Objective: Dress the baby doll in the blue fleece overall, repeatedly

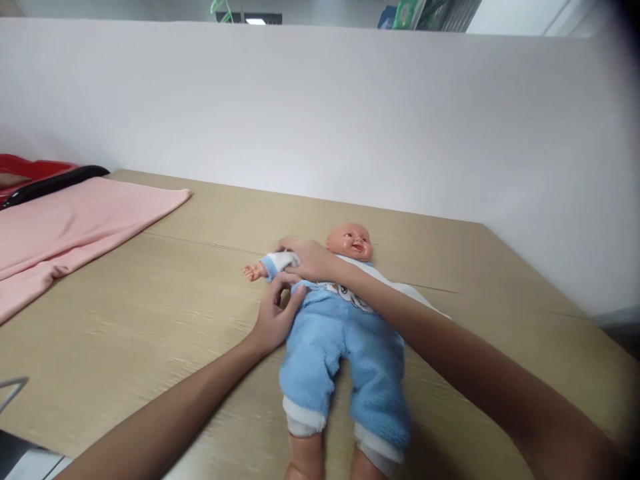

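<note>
A baby doll [358, 241] lies on its back, dressed in fluffy blue trousers [345, 333] and a white top with blue cuffs. My right hand [313, 259] reaches across the doll's chest, its fingers closed around the white sleeve [281, 261] near the upper arm. At the waist, on the left side, my left hand [280, 307] pinches the edge of the clothing between thumb and fingers. Whether that edge belongs to the trousers or the top is hard to make out. My right forearm covers much of the doll's chest and the printed face on the clothing.
Everything rests on a wooden table [150, 293]. A pink cloth [85, 227] is spread at the left, beside a red tray [35, 170] and a black curved object [60, 181]. A white partition [320, 120] rises behind the table.
</note>
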Demonstrator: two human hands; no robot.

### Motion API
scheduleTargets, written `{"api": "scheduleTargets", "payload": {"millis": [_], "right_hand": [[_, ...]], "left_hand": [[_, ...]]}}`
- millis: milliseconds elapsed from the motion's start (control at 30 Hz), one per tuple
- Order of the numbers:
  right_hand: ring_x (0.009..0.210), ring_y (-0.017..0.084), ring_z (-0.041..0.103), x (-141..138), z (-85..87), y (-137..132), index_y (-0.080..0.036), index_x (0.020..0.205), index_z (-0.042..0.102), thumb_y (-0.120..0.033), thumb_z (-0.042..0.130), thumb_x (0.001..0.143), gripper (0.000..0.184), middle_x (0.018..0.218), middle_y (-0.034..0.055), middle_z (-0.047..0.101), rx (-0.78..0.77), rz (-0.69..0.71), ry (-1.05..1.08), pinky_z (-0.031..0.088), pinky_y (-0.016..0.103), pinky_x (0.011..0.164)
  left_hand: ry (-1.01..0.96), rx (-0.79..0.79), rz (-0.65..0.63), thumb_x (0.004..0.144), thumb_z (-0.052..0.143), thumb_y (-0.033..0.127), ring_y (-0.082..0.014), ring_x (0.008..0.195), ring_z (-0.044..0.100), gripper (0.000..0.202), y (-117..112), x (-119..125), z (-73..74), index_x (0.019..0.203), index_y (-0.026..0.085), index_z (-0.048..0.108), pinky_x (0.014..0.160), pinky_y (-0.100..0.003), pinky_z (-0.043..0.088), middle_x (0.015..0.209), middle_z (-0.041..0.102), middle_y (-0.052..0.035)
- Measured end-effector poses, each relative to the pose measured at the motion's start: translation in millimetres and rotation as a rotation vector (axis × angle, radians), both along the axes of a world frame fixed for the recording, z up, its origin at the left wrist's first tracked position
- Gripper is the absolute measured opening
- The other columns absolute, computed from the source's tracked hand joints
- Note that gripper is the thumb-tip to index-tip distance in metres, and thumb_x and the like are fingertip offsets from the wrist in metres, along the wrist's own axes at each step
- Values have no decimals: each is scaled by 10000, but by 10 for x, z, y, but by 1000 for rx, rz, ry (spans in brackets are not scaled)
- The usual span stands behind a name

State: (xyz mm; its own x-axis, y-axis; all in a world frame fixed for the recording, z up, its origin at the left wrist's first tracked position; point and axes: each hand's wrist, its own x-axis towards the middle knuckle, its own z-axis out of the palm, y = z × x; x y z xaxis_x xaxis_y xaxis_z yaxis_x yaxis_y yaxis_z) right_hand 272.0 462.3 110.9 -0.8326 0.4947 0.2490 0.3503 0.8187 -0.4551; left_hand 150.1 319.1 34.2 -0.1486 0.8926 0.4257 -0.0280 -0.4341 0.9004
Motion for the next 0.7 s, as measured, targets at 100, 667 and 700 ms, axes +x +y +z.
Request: {"api": "scheduleTargets", "payload": {"millis": [100,667,700], "right_hand": [[1066,251,738,226,0,-35,-227,1220,750,-162,670,799,434,1206,44,807,-251,-87,319,567,363,975],[1198,292,744,648,165,-814,-234,1237,796,-450,682,1064,299,1306,113,822,-157,-359,269,576,459,1072],[1104,280,746,650,175,-889,-233,1171,790,-502,688,1065,307,1220,101,832,-160,-403,246,579,431,996]], "left_hand": [[161,185,158,1146,664,466,-246,1055,683,232,-25,-23,-45,1106,242,714,1015,-403,553,1062,721,-61],[-316,-171,43,958,839,703,-172,947,656,502,227,-90,-23,1026,238,661,875,-272,553,997,688,-4],[-341,-200,15,950,850,692,-167,931,658,501,251,-107,-32,1028,239,651,854,-266,555,990,688,2]]}}
